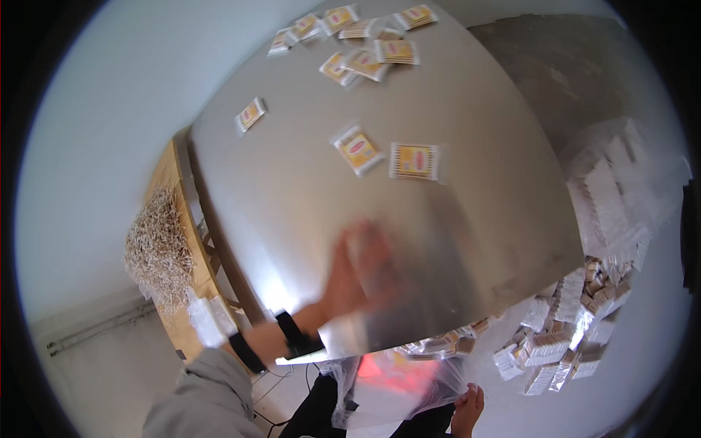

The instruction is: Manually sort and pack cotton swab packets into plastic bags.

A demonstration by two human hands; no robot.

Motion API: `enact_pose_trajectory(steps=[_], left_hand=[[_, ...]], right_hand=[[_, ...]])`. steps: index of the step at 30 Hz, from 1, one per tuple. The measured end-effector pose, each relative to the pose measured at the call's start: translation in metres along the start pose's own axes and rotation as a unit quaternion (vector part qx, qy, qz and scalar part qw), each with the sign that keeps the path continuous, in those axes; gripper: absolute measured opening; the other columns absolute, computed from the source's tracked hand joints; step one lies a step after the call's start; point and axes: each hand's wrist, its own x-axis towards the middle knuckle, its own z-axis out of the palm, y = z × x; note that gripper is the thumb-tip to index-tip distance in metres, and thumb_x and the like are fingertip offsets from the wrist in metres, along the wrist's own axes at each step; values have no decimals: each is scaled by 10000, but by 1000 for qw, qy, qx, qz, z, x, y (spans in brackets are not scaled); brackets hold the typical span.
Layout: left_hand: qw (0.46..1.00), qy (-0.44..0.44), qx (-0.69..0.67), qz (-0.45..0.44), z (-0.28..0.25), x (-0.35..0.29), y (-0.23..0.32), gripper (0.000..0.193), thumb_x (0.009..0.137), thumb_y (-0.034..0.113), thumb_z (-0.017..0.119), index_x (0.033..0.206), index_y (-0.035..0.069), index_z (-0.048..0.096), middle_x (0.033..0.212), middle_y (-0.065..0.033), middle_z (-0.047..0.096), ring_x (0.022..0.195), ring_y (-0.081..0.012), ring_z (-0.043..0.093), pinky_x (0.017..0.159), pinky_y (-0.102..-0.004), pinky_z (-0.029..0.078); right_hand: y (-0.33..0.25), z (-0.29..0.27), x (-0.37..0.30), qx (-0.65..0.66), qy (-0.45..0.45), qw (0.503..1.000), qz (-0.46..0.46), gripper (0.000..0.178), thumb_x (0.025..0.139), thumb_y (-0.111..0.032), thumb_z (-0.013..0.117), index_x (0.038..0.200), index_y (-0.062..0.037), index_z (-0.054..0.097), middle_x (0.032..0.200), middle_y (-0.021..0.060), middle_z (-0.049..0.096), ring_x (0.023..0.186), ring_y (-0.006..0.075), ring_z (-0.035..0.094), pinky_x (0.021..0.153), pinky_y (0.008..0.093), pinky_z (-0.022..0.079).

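Observation:
My left hand hangs over the near part of the metal table, smeared by motion, so its fingers cannot be read. Dark bands circle that wrist. At the lower edge, my right hand pinches the rim of a clear plastic bag spread over my lap. Something red shows in or through the bag. Two flat clear packets, one tilted and one squarer, lie beyond my left hand; they have yellow labels and look like packs of cotton swabs. Another packet lies farther left.
Several similar packets are scattered at the table's far end. To the left, a wooden bench bears a heap of thin loose sticks. Many stacked packets lie to the lower right, below a large clear bag of packs.

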Motion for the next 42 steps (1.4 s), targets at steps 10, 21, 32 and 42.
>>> enact_pose_trajectory(steps=[10, 21, 32, 42], left_hand=[[923, 300, 136, -199, -211, 191, -133, 784, 658, 702, 552, 1274, 227, 453, 1310, -206, 380, 1279, -330, 237, 1013, -428, 244], [951, 136, 249, 120, -32, 183, 22, 735, 596, 583, 686, 1246, 320, 468, 1367, -203, 232, 1293, -413, 135, 1004, -615, 27], [951, -73, 225, 200, 54, 93, 51, 732, 515, 447, 758, 1192, 359, 494, 1402, -84, 272, 1294, -350, 219, 1005, -613, 111], [949, -198, 66, 238, 78, -14, 81, 671, 722, 378, 650, 1319, 226, 384, 1429, -158, 208, 1337, -293, 172, 1047, -544, 84]], right_hand=[[11, 18, 24, -37, 41, 998, -13, 129, 872, -142, 493, 905, -26, 539, 595, -44, 376, 493, 51, 350, 449, 188, 318], [3, 28, 22, -57, 30, 998, 21, 145, 861, -121, 503, 936, -4, 546, 604, -29, 414, 521, 63, 404, 487, 200, 354], [2, 19, 53, -6, -7, 1000, 20, 167, 895, -142, 471, 954, -1, 540, 617, -27, 399, 546, 59, 397, 523, 189, 355], [12, -14, 33, 57, 3, 998, 7, 122, 876, -152, 506, 902, -34, 529, 619, -41, 414, 522, 50, 377, 456, 198, 328]])
